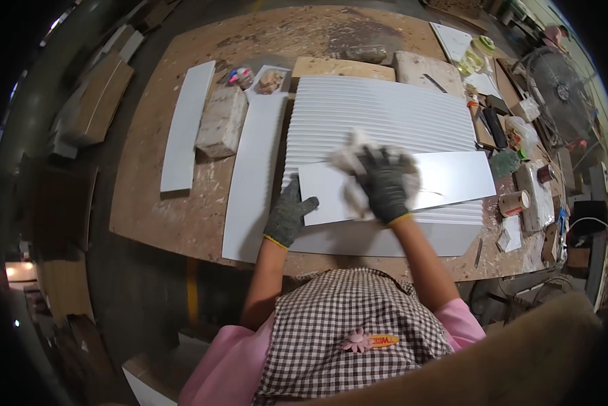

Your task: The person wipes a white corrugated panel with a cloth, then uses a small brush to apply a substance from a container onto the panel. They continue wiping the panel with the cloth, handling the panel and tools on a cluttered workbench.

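A narrow white board (453, 177) lies slantwise across a large ribbed white panel (378, 108). My left hand (288, 215), in a dark grey knit glove with a yellow cuff, grips the board's left end, thumb over the top face and fingers along the edge. My right hand (383, 186), gloved the same way, presses a pale cloth (348, 159) on the middle of the board; the cloth is smeared by motion and partly hidden beneath the hand. Under the ribbed panel, a plain white panel (392, 240) shows along the near side.
The worn wooden table (148, 169) also bears another white strip (187, 128), a wrapped block (221, 125) and a tray with a crumpled lump (270, 81). At right stand a paper cup (514, 203), a brown cup (546, 174), several tools and bottles, and a fan (560, 88).
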Demonstrator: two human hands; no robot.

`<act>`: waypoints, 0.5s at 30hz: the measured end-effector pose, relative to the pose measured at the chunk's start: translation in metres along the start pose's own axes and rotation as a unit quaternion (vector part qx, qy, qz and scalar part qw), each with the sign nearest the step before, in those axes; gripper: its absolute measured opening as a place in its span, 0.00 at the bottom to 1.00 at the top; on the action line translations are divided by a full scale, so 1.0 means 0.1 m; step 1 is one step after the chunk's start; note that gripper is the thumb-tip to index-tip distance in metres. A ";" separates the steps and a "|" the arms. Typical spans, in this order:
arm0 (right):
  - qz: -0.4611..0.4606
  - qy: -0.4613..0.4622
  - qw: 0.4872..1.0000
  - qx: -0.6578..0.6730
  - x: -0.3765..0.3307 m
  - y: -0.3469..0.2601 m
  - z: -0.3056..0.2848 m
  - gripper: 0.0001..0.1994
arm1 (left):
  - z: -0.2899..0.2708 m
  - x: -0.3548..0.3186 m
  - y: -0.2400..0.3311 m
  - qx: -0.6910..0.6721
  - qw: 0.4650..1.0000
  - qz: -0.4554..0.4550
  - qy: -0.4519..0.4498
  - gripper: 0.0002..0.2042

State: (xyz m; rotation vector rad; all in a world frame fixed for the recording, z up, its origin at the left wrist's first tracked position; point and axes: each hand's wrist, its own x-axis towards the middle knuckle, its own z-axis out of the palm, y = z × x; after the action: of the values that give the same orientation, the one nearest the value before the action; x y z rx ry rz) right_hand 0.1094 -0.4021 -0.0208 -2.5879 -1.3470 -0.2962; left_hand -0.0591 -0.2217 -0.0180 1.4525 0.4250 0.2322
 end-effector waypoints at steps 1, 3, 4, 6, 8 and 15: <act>-0.038 0.033 0.999 0.001 0.10 -0.46 0.01 0.27 | -0.14 0.03 -0.31 0.112 0.993 0.039 0.026 0.27; -0.148 0.009 0.977 0.150 0.33 -1.19 -0.13 0.20 | -0.53 0.26 -0.94 0.219 0.973 0.012 -0.069 0.21; -0.175 -0.021 0.970 0.168 0.40 -1.28 -0.24 0.18 | -0.70 0.10 -1.37 0.078 0.991 0.097 0.039 0.24; -0.191 -0.024 0.966 0.172 0.44 -1.17 -0.24 0.19 | -0.84 0.23 -1.26 0.083 0.992 0.086 0.034 0.27; -0.089 -0.014 0.986 0.140 0.37 -0.44 -0.03 0.18 | -0.14 0.11 -0.53 0.198 0.963 0.137 0.120 0.28; -0.131 -0.006 0.985 0.111 0.45 -0.99 -0.22 0.20 | -0.41 0.04 -0.54 0.163 0.978 0.093 0.087 0.25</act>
State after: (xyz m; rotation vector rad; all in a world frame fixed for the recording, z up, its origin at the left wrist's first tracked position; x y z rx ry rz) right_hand 0.0518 -0.3176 0.0221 -2.2379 -1.6263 -0.1588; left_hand -0.0777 -0.1885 -0.0749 1.8050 0.4842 0.4587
